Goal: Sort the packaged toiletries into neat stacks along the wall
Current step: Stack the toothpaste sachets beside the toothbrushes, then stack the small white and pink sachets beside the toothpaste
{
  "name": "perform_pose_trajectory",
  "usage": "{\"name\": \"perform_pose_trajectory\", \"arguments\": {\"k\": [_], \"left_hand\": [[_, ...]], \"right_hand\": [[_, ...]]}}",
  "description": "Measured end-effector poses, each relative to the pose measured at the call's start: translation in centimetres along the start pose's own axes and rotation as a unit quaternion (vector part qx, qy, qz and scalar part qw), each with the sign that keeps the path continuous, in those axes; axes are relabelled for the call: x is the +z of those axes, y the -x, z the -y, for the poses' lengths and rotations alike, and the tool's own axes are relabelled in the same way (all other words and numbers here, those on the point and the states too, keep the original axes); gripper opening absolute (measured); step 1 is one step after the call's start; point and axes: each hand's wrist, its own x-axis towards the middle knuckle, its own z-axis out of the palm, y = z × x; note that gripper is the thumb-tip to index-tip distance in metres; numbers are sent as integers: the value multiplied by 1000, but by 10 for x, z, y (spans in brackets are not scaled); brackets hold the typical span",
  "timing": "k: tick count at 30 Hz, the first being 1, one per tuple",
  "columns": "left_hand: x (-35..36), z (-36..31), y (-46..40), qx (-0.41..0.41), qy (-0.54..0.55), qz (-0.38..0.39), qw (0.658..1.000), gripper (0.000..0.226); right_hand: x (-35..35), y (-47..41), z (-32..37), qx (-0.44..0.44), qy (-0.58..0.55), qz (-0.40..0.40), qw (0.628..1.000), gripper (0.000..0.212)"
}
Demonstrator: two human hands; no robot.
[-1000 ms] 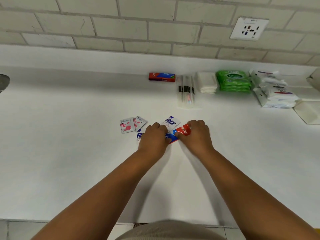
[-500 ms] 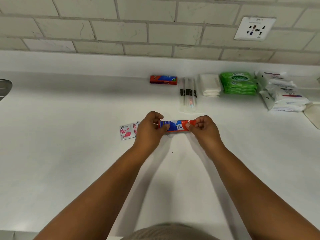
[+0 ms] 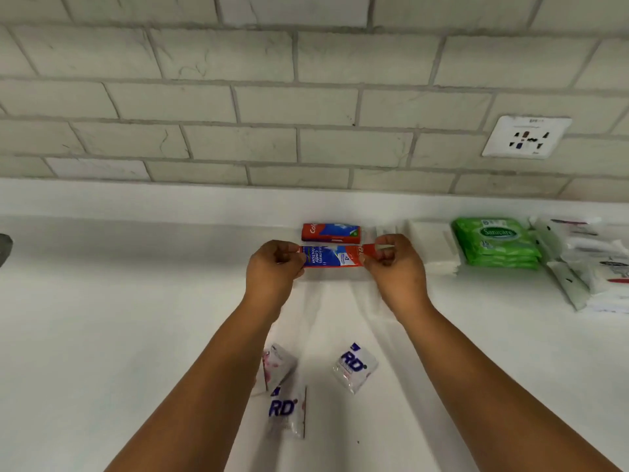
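Toothpaste box in hand: red and blue, lying level and lengthwise; I hold it just in front of the toothpaste box by the wall, parallel to it; whether it rests on the bench I cannot tell
My left hand: fingers curled round the left end of the held box, pinching it
My right hand: fingers and thumb curled on the right end of the same box, pinching it
Toothpaste box by the wall: same red and blue, flat on the white bench, close under the upstand; my landmark for the rest
White folded stack: to the right of the wall box, partly behind my right hand
Green wipe packs: further right of the wall box, stacked, just beside the white stack
White wipe packs: furthest right of the wall box, piled loosely, some tilted
RD sachets: one well in front of the wall box, between my forearms; another in front and to the left, beside my left forearm
Pink-printed sachet: in front and left of the wall box, partly under my left forearm
Socket: on the tiled wall, above and right of the wall box
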Motion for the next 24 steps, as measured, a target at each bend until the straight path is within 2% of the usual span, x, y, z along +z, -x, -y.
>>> {"name": "perform_pose_trajectory", "arguments": {"k": [8, 11, 14, 18, 24], "left_hand": [[28, 0, -90, 10, -57, 5, 998, 14], [36, 6, -110, 7, -94, -12, 996, 17], [41, 14, -123, 3, -126, -28, 992, 15], [46, 25, -133, 1, -184, -34, 982, 16], [51, 32, -137, -8, -199, -40, 979, 14]], "right_hand": [[38, -74, -19, -32, 145, -11, 989, 4], [46, -96, -28, -88, 231, -19, 969, 6], [54, -108, -38, -129, 341, -17, 931, 11], [60, -109, -39, -118, 419, -32, 900, 18], [62, -108, -39, -104, 451, -11, 886, 24]]}}
